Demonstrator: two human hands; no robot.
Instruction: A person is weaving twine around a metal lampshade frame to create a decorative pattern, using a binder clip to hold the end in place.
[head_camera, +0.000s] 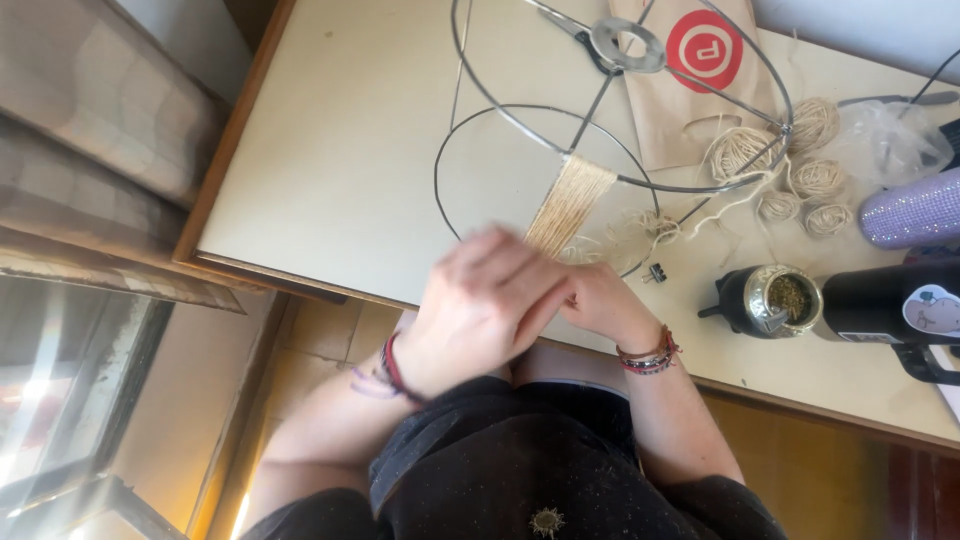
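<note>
Cream tabletop (350, 160) carries our wire lampshade frame (520, 110); behind it lies a brown paper bag (690, 100) with a red round label. Our left hand (480, 305) overlaps the right hand (605, 305) at the frame's wrapped twine (568, 205), fingers curled, grip unclear. Twine balls (800, 175) sit right.
</note>
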